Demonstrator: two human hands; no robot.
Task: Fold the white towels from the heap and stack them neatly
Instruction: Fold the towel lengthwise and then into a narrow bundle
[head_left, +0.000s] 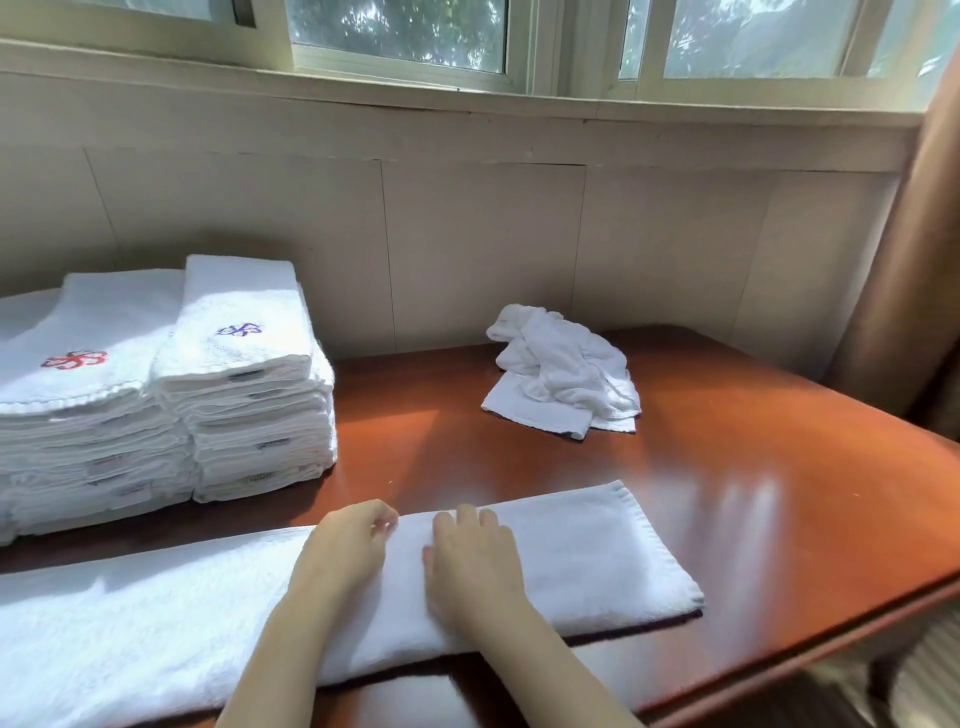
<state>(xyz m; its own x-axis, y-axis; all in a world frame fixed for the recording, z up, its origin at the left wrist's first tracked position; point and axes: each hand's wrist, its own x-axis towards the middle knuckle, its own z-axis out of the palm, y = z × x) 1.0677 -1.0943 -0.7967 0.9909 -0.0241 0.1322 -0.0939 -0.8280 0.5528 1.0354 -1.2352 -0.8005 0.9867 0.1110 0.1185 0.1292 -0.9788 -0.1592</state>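
A long white towel (597, 556), folded lengthwise into a strip, lies across the near part of the wooden table (753, 467). My left hand (348, 540) rests on its far edge with the fingers loosely curled. My right hand (472, 561) lies flat on the strip just to the right, fingers straight. Two stacks of folded white towels stand at the left: one with a purple emblem (244, 374) and one with a red emblem (78, 395). A small crumpled heap of white towels (561, 369) sits at the back of the table.
A panelled wall and window sill run behind the table. A brown curtain (914, 249) hangs at the right. The table's edge (831, 639) runs diagonally at the lower right, with floor beyond it.
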